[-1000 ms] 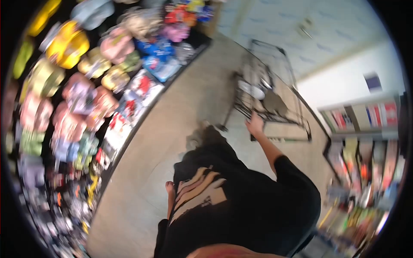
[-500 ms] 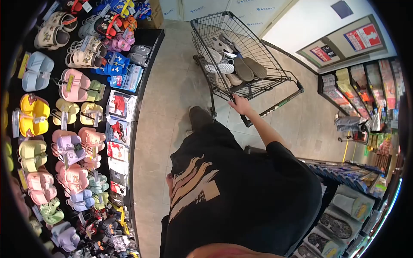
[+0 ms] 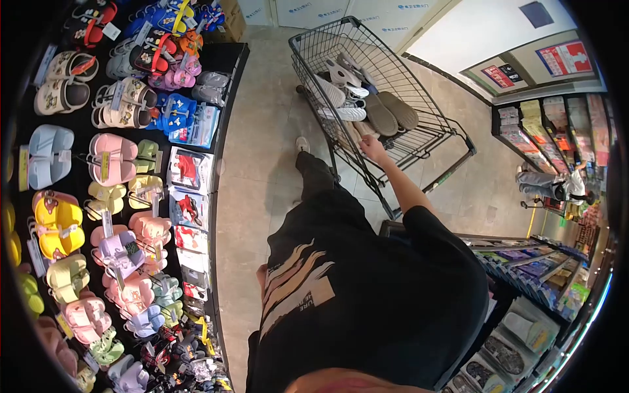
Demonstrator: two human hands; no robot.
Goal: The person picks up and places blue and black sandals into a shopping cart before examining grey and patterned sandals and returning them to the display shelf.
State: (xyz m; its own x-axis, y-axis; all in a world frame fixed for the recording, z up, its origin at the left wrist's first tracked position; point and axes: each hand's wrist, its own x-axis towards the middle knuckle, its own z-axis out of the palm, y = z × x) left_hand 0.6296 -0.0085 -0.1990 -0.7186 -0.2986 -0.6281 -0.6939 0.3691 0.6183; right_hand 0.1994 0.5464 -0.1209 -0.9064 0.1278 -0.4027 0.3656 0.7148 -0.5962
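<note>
My right hand (image 3: 372, 149) is closed at the near side rim of a black wire shopping cart (image 3: 436, 92), forward of its handle bar (image 3: 436, 183). The fingers look curled over the rim. Inside the cart, close to that hand, lie a pair of brown slippers (image 3: 386, 114), white-and-grey shoes (image 3: 331, 92) and a pale beige shoe (image 3: 347, 131) partly behind the wires. Only a sliver of my left hand (image 3: 262, 275) shows beside my black shirt; its fingers are hidden.
A display of hanging clogs and slippers (image 3: 111, 154) runs along the left. White panels (image 3: 314, 13) close off the far end. Shelves of packaged goods (image 3: 550, 131) stand at the right, with another person (image 3: 563, 187) farther off. Packaged insoles (image 3: 504, 347) lie at the lower right.
My right hand has shifted forward along the cart's side, away from the handle, and is now more curled. My foot has stepped forward, and the left display appears lower in view.
</note>
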